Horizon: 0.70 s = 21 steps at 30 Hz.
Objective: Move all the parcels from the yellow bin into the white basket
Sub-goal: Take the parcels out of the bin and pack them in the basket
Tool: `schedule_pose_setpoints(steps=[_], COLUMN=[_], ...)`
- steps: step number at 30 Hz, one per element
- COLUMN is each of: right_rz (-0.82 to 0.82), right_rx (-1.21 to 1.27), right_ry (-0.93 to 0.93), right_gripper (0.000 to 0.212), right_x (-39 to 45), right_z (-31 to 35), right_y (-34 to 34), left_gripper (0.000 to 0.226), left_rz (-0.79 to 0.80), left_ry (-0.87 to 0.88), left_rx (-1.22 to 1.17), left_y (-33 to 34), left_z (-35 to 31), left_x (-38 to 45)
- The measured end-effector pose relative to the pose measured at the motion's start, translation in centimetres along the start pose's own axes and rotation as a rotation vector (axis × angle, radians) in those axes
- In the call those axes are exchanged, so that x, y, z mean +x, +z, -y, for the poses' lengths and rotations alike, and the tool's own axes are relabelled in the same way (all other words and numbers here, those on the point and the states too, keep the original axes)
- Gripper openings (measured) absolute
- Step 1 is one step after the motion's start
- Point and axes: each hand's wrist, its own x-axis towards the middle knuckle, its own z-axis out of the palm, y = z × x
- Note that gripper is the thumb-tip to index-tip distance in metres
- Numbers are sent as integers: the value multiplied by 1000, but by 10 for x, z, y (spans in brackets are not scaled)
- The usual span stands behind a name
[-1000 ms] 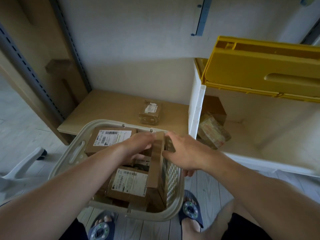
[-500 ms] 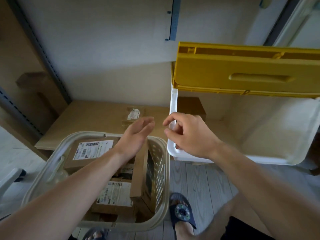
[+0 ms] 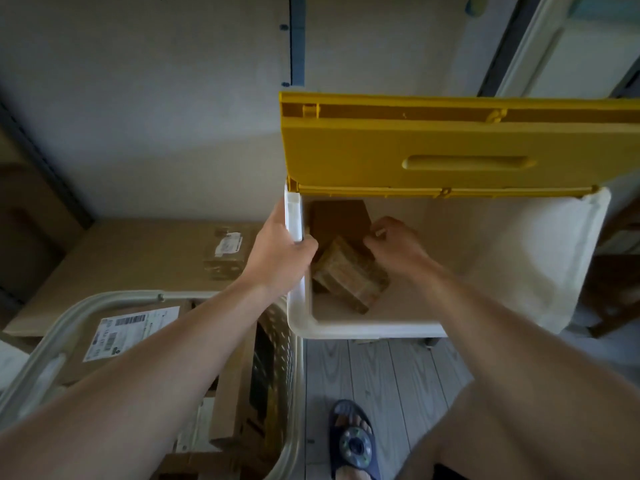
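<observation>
Parcels [image 3: 349,275] in yellow bin [image 3: 450,147], right hand [image 3: 398,245] touching one, left hand [image 3: 280,251] gripping rim

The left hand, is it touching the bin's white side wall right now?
Touching. The head view shows the left hand wrapped over the top edge of the bin's white side wall, thumb inside and fingers outside.

L hand [image 3: 282,249] grips the left white rim of the yellow-lidded plastic bin [image 3: 568,258], lid up. R hand [image 3: 398,242], fingers curled, touches a tilted brown cardboard parcel [image 3: 349,277] inside; darker brown box [image 3: 337,218] behind it. White perforated plastic basket [image 3: 277,355] w/ labelled parcels sits just left.
</observation>
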Motion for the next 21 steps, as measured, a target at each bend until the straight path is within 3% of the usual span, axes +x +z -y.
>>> schedule_pose_setpoints(steps=[2,6,10,12,15,18,21], right_rz=[27,186,-50,-178,-274,-300,-328], right_rx=[-38,-70,101,145,364,723,1040], right_ry=[130,232,273,234,201,295,339], right_gripper=[45,51,60,53,31,4,12], right_x=[23,42,56,60,67,66,41], right_z=[-16,-17,5,18,30,25,14], right_y=[10,31,42,40,32,16,-12], left_gripper=[23,43,42,40,28,37,38], left_rz=[-16,-2,-4,-6,-2,5,45], left_ry=[-39,-53,-58,-53,-38,-42,-105], left_rx=[15,-8,-21,-14,14,32,37], left_y=[5,9,7,6,4,2,0], left_z=[2,1,2,3,3,1,-3], left_x=[4,6,6,6,6,5,-3])
